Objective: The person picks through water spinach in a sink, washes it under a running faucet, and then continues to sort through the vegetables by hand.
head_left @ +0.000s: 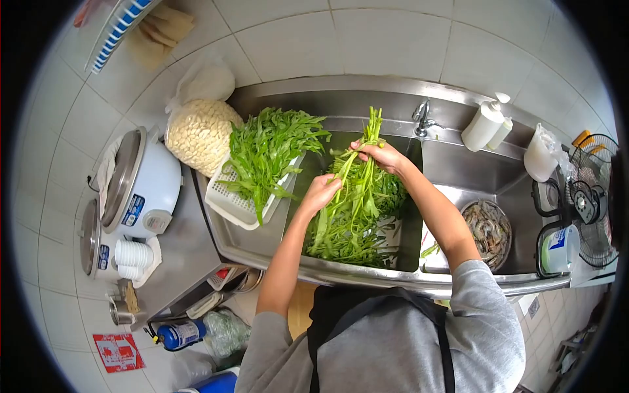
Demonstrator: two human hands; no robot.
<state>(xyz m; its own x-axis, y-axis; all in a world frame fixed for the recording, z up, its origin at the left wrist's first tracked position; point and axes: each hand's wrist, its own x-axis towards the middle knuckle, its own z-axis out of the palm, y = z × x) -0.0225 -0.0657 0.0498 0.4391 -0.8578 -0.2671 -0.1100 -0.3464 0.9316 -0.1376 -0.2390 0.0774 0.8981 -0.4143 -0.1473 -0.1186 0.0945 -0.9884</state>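
My right hand (385,157) is closed around a bunch of water spinach (357,196), its cut stems sticking up past my fingers. My left hand (321,192) pinches stems of the same bunch, lower and to the left. The leaves hang down into the left sink basin (409,249), where more of these greens lie, so the two masses blend together. To the left, a white perforated basket (226,193) carries a heap of long green leaves (262,154).
The right basin holds a bowl of shrimp (487,232). A faucet (424,118) and white pump bottles (483,124) stand behind. Left are a bag of pale pieces (202,134), a large rice cooker (151,190) and stacked cups (133,255). A fan (586,200) sits far right.
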